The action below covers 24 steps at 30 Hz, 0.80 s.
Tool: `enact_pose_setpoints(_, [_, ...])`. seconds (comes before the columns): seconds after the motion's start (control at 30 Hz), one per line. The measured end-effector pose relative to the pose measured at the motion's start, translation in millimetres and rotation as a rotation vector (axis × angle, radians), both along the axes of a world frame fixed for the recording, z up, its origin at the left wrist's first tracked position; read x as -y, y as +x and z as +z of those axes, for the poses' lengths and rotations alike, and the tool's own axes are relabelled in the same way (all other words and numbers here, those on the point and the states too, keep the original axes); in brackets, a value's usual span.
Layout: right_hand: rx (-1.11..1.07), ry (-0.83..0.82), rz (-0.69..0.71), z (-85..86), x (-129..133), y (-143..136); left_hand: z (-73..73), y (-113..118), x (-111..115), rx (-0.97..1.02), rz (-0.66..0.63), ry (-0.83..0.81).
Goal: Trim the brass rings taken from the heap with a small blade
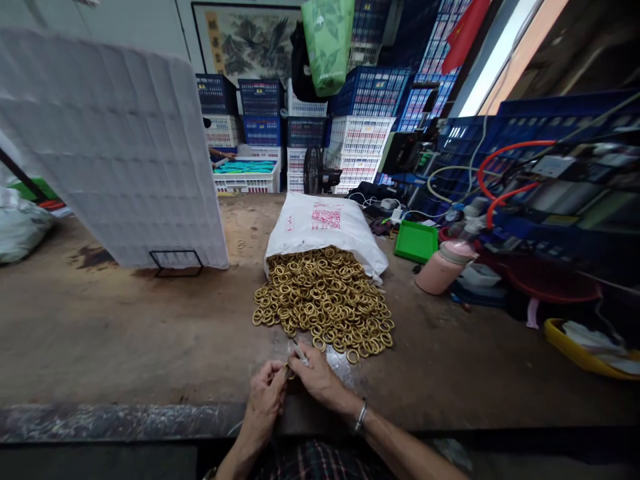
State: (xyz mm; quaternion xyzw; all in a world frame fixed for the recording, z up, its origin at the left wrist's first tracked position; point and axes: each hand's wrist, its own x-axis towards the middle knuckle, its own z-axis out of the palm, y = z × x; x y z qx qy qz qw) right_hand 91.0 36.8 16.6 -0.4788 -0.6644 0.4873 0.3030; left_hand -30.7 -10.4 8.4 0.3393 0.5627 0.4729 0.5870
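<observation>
A heap of brass-coloured rings [325, 300] spills from the mouth of a white sack [320, 223] onto the brown table [150, 347]. Close in front of the heap, my left hand [266, 393] pinches a brass ring [291, 375] between thumb and fingers. My right hand [317, 379], with a silver bracelet at the wrist, is closed around a slim pale tool [300, 353] whose thin dark tip points up toward the rings. Both hands nearly touch at the held ring, whose far side is partly hidden by the fingers.
On the left a tall white panel [115, 153] stands on a black wire stand [176, 263]. To the right are a green tray [416, 241], a pink bottle [443, 268] and a yellow basket [575, 353]. Stacked crates [363, 137] and a fan [315, 172] lie beyond the table.
</observation>
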Motion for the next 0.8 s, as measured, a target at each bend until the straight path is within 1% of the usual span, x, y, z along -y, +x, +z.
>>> enact_pose_setpoints(0.1, [-0.088,-0.157,-0.034,-1.8,-1,1,3.1,4,-2,-0.051,0.054,0.057])
enact_pose_setpoints(0.23, [-0.197,-0.505,0.016,-1.2,0,5,-1.2,9,-4,-0.129,0.083,0.143])
enact_pose_setpoints(0.27, [-0.237,-0.567,0.024,-0.9,1,5,-2.8,10,-5,-0.135,0.087,0.149])
enact_pose_setpoints(0.33, [-0.312,-0.618,0.005,-0.6,1,7,-3.9,13,-5,-0.130,0.077,0.141])
enact_pose_setpoints(0.43, [-0.355,-0.588,-0.058,0.1,0,10,1.6,16,-2,-0.129,0.029,0.110])
enact_pose_setpoints(0.53, [-0.330,-0.518,-0.088,0.2,0,13,10.2,19,1,-0.146,-0.002,0.101])
enact_pose_setpoints(0.67, [-0.255,-0.384,-0.084,-3.8,0,16,17.1,20,6,-0.133,-0.034,0.065])
enact_pose_setpoints(0.8, [-0.173,-0.242,-0.059,-8.2,2,17,18.0,19,10,-0.072,-0.051,0.015])
